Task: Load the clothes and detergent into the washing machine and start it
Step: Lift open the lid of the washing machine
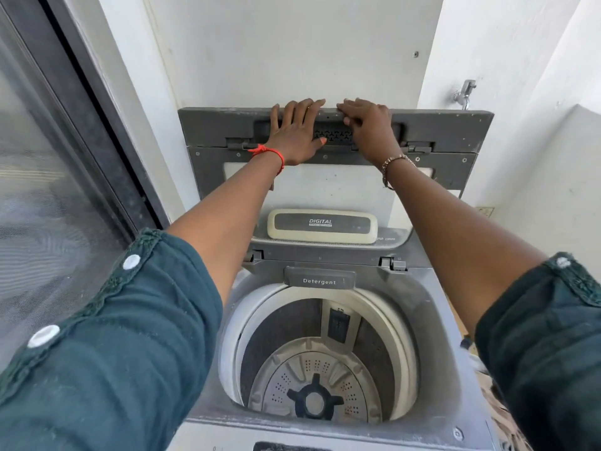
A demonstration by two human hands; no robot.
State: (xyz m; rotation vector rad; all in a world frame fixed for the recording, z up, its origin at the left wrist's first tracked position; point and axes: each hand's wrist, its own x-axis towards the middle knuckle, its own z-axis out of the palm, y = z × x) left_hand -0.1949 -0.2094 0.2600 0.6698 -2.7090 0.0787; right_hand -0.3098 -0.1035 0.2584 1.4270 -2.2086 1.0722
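A top-loading washing machine (pixel 435 320) stands open in front of me. Its folding grey lid (pixel 448 131) is raised upright against the wall. My left hand (pixel 294 131) lies flat on the lid's upper panel, fingers over the top edge. My right hand (pixel 369 125) grips the same edge just beside it. Below, the drum (pixel 279 333) holds no clothes; its grey pulsator (pixel 313 385) shows at the bottom. A flap marked "Detergent" (pixel 319 278) sits at the drum's rear rim, shut. No clothes or detergent container are in view.
A cream "DIGITAL" panel (pixel 322 225) sits behind the tub opening. A dark-framed glass door (pixel 65 151) stands close on the left. A metal tap (pixel 465 92) juts from the white wall at upper right. Patterned fabric (pixel 497 405) shows at the machine's right.
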